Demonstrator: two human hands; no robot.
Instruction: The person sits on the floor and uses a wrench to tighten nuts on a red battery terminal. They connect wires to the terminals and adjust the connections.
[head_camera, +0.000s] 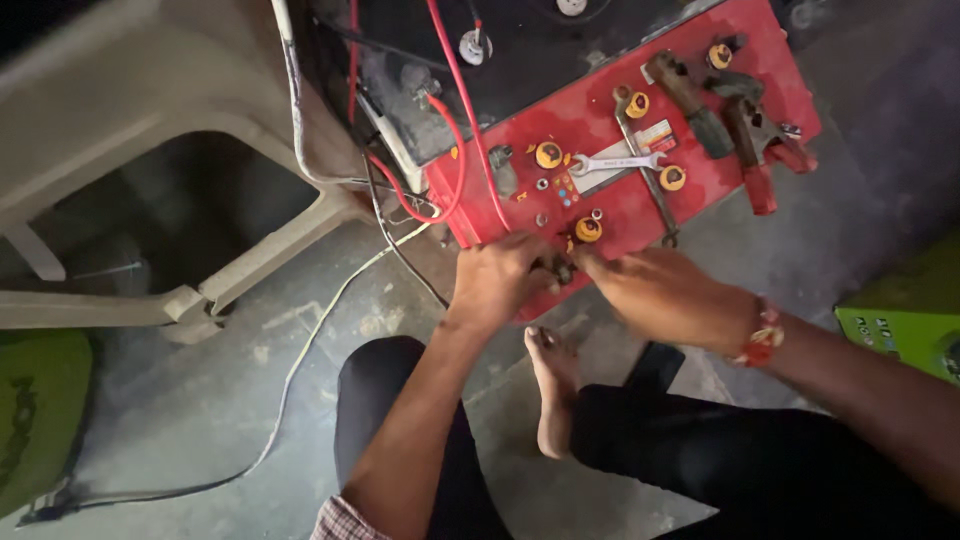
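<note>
Both hands meet at the near edge of a red battery (640, 200) that stands on the concrete floor (200, 420). Between them sits a small dark terminal fitting (560, 268) at the battery's near edge, just this side of a yellow cap (588, 230). The left hand (497, 282) is curled around the fitting from the left, its fingers clenched against it. The right hand (665, 292) reaches in from the right with its fingertips touching the same fitting; whether it grips it or only presses on it cannot be told, since the spot is blurred and partly hidden. A red thread band (764, 337) circles the right wrist.

On the battery's red top, farther away, lie a silver open-ended spanner (615, 163) and a long thin spanner (645, 170) crossing it, among more yellow caps. At the far right corner rest two large clamps (735, 120) with dark and red grips. Red cables (455, 120) run from the far side down the battery's left edge, beside a black unit (520, 50) that stands behind it.

A bare foot (553, 385) rests on the floor just near the battery, between the person's knees in dark trousers. To the left stands a beige plastic chair (150, 150), with a pale wire (300, 360) trailing across the floor beneath it. A green box (905, 310) sits at the right edge.
</note>
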